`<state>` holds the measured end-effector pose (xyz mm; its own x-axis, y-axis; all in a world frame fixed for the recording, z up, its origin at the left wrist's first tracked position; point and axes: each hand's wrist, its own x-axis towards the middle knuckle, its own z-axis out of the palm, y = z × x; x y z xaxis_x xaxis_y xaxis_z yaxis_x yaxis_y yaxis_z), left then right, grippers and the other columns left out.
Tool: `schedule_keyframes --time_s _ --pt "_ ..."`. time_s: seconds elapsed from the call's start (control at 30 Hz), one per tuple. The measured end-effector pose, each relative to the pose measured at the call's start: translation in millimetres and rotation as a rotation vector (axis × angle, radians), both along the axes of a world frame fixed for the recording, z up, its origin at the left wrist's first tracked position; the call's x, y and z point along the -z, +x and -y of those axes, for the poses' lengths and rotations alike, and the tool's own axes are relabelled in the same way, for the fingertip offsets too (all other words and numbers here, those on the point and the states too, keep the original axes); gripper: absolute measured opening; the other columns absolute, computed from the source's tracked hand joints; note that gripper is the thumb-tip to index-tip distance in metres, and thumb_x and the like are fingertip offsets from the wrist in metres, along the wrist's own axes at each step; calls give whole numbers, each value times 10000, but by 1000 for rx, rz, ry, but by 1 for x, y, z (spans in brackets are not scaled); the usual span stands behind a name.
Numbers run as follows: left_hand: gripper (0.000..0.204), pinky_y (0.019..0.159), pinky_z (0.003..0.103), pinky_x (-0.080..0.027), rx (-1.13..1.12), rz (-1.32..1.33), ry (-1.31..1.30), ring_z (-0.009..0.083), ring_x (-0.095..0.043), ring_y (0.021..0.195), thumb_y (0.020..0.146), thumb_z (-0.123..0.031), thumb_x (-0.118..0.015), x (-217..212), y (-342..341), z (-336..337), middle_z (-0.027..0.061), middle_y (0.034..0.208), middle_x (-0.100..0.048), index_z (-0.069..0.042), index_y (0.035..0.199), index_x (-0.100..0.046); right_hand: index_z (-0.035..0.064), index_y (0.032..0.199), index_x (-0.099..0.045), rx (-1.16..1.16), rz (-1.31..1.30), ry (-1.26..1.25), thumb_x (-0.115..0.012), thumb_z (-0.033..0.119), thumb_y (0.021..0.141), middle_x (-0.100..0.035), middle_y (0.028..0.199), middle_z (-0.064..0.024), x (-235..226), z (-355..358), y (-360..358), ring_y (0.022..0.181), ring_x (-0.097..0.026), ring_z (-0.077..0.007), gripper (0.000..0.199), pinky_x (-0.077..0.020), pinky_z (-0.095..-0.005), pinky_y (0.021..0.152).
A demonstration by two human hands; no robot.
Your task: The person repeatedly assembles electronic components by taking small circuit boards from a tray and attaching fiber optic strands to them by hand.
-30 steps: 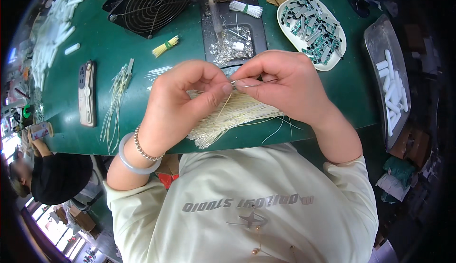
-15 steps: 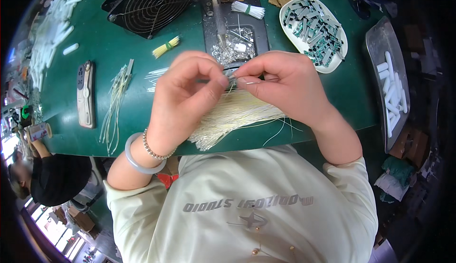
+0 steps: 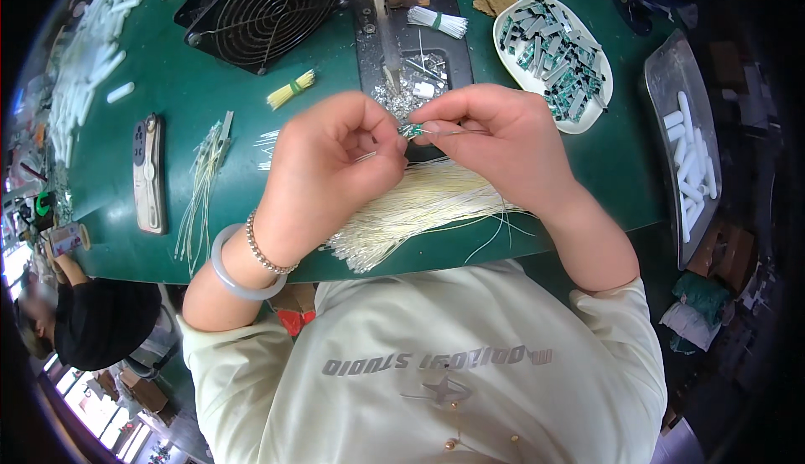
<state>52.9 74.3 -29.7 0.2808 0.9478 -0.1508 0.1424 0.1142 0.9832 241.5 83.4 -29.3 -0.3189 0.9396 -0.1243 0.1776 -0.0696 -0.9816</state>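
Lifted slightly toward the tray of scraps (image 3: 415, 87) since a second ago, both hands now pinching together. Left hand (image 3: 327, 171) and right hand (image 3: 503, 141) closed fingertip to fingertip on a small green part (image 3: 411, 130) and thin wire (image 3: 457, 133). Below the fingers, cream wire bundle (image 3: 411, 212) on green table (image 3: 168, 87); beyond the right knuckles, white dish (image 3: 587, 116) of green parts.

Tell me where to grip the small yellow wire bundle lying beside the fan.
Pinch the small yellow wire bundle at its green-banded middle, coming from above. It lies flat on the green table, ends splayed, so the band looks the tightest spot. The fan stands apart, leaving room.
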Motion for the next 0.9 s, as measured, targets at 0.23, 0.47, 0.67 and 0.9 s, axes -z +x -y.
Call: schedule_keyframes --time_s 0.23,0.47,0.67,0.9 --pt "79 589 176 -470 -26 -17 42 34 -573 666 755 42 -632 4 -1 -5 12 729 -611 17 796 -570 -22 1004 -615 -71 -84 -33 -624 -48 803 -584 830 8 3 -2 4 662 -495 -20 202 -387 -150 569" --pt "61 672 191 -502 -23 -38 -30 80 -612 723 789 91 -567 0 -3 -14 62 878 -579 38 792 -537 -9 875 -555 -29 -50 320 -589 -62 810 -540 870 -28 14 -3 6 748 -469 -21 91 -385 -164 578" --pt "89 555 162 -447 -84 37 -5 20 -546 624 740 46 -639 0 -1 -18 -10 699 -595 12 786 -570 -24 883 -549 -8 120 580 -604 -73 799 -603 1029 -116 10 3 1 631 -462 -18 112 -395 -156 525" --pt "59 670 196 -522 -48 12 -42 76 -607 721 805 68 -581 -6 -5 -22 52 857 -588 22 802 -546 -40 870 -564 30 102 660 -615 -90 787 -623 1069 -165 11 1 -1 632 -500 -10 109 -416 -157 507"
